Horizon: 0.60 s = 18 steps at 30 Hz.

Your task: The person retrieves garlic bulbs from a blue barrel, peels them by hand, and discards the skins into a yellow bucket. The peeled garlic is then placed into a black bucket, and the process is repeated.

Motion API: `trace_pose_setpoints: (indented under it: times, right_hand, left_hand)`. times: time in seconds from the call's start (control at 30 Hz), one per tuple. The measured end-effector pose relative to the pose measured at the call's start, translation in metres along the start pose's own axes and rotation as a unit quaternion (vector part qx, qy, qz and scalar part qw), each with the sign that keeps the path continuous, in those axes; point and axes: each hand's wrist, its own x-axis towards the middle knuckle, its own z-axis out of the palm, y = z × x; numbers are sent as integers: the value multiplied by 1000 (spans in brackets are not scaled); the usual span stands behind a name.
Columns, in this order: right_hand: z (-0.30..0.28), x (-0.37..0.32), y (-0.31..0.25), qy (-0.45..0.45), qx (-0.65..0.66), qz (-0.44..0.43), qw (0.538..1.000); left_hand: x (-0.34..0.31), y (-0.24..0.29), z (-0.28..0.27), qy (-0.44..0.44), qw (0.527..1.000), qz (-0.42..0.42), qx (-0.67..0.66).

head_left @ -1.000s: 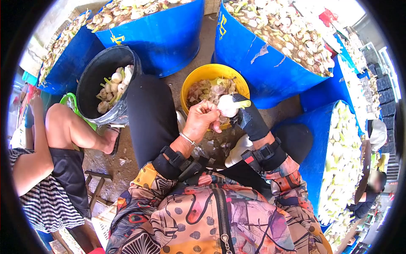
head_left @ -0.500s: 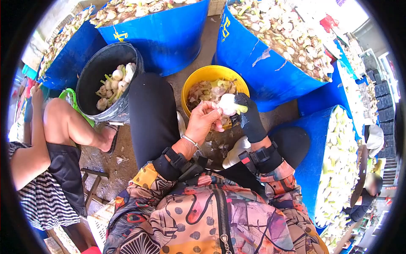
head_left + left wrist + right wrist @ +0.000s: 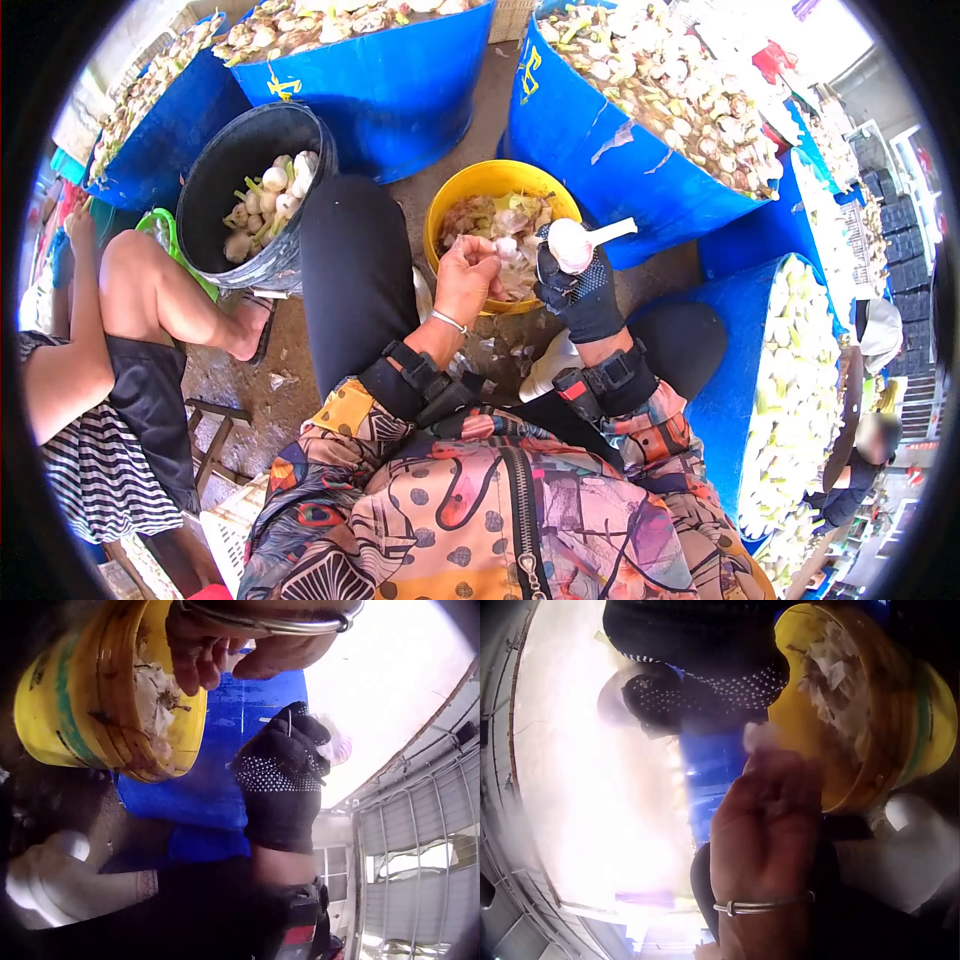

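Observation:
My right hand (image 3: pixel 585 300), in a black glove with white dots, grips a white garlic bulb (image 3: pixel 570 245). The bulb's pale cut stem (image 3: pixel 613 231) sticks out to the right. Across from it my bare left hand (image 3: pixel 462 290), with a bangle at the wrist, is apart from the bulb. Its thumb and fingers come together at the near left rim of a yellow bucket (image 3: pixel 437 190). A small pale piece of garlic peel (image 3: pixel 761 737) shows at the left fingertips in the right wrist view, blurred. Loose peel (image 3: pixel 156 701) fills the bucket.
A black bucket (image 3: pixel 215 150) with several cleaned bulbs (image 3: pixel 268 200) stands left of my knee. Large blue tubs (image 3: pixel 640 180) heaped with garlic surround me. Another person's bare leg (image 3: pixel 160 290) is at the left, near a small stool (image 3: pixel 215 440).
My left hand has parted from the bulb and drawn slightly left. My right hand has turned the bulb, so its stem now points right, and moved slightly toward me.

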Motion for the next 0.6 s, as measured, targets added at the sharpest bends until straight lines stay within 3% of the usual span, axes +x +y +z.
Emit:
trace_pose_setpoints:
  times: [0.2,0.33,0.4,0.53,0.6]
  right_hand:
    - [4,-6,-3,42,-37,3,998]
    - [2,-3,1,193,-37,-42,980]
    - [-1,0,1,224,-55,-46,972]
    - [-17,13,10,232,-48,-160,958]
    - [-31,6,-6,89,-242,-253,932]
  left_hand:
    - [-9,7,10,-9,963,105,250]
    - [-20,33,20,-48,962,166,210]
    - [-21,30,21,-71,977,126,156]
    - [-27,26,26,-82,982,112,127]
    - [-25,32,27,-98,985,80,117]
